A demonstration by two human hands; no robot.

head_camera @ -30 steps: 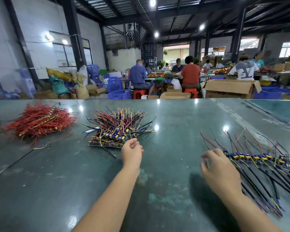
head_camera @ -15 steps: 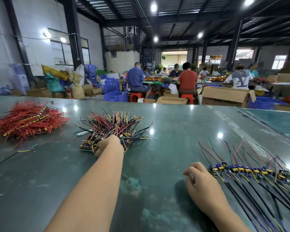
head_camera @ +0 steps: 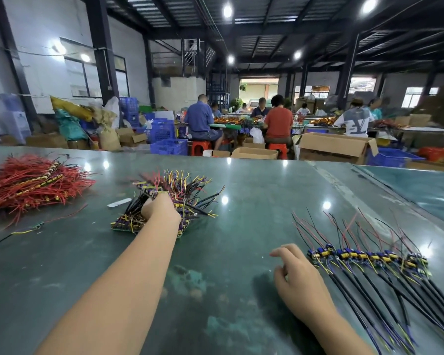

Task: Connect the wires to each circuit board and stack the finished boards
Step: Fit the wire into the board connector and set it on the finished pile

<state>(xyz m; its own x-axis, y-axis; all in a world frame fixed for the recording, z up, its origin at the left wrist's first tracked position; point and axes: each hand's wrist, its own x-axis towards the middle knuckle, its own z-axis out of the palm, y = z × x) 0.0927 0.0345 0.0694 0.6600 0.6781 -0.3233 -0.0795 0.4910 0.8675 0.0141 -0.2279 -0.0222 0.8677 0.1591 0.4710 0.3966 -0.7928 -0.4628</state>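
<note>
large dark mark, perhaps "lv", on seated person's white shirt (head_camera: 355, 126).

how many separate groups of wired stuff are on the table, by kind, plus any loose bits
Piles of red wires: 1
Heaps of wired boards, which the left hand grips: 1
Rows of laid-out wired boards, beside the right hand: 1
Loose stray wires: 1
White strips: 1
Total: 5

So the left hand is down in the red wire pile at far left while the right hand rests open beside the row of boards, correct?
Not quite. The head view shows the left hand in the middle pile of mixed-colour wired boards, not the red wire pile. The right hand does rest open beside the row of boards.
</note>
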